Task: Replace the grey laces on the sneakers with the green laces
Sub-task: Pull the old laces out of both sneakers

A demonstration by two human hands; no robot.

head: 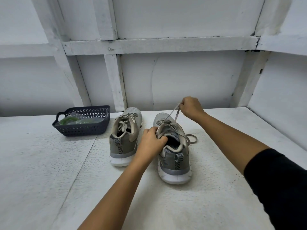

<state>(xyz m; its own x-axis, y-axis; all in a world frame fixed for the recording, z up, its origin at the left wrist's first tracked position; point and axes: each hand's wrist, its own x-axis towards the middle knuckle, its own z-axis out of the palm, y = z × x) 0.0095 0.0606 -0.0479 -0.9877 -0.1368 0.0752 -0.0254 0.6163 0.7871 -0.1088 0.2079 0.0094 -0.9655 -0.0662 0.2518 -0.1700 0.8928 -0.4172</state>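
While my left hand (152,141) gripped the tongue of the nearer grey sneaker (174,156), my right hand (191,107) pinched its grey lace (182,134), drawn taut above the toe. Just left stood the other sneaker (123,138), laced in grey. Farther left, bagged green laces (66,121) lay in a dark plastic basket (83,128). Any logos were too small to read.

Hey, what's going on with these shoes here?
A person is unlacing the nearer sneaker: the left hand grips its opening while the right hand pulls a grey lace up from the eyelets. The other sneaker is fully laced and tied. The green laces lie in the dark basket, untouched.
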